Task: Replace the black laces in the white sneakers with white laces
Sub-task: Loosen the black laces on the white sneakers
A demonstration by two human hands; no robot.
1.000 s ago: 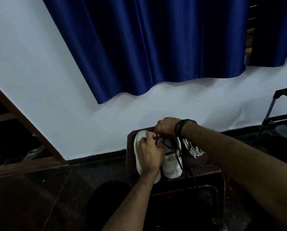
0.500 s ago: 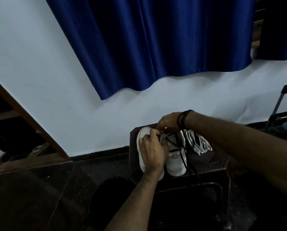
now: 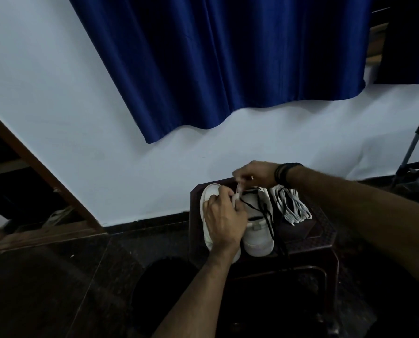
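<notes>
— Since the blue curtain point(image 3: 228, 64) fills the far wall, what sits below it?

— A dark stool point(image 3: 308, 242) carrying the white sneakers point(image 3: 258, 236). My left hand point(image 3: 224, 220) curls over the left shoe, pinching something pale at its tongue. My right hand point(image 3: 252, 174) pinches a pale lace end just above it, I think.

— Risks?

— The loose black laces point(image 3: 268, 217) trail across the right shoe and off the near edge; snagging one could drag that shoe off. My left hand hides the eyelets, so threading is half blind.

— Anything crowding you?

— The white laces point(image 3: 293, 209) lie bundled right of the shoes, with a black strand crossing them.
</notes>
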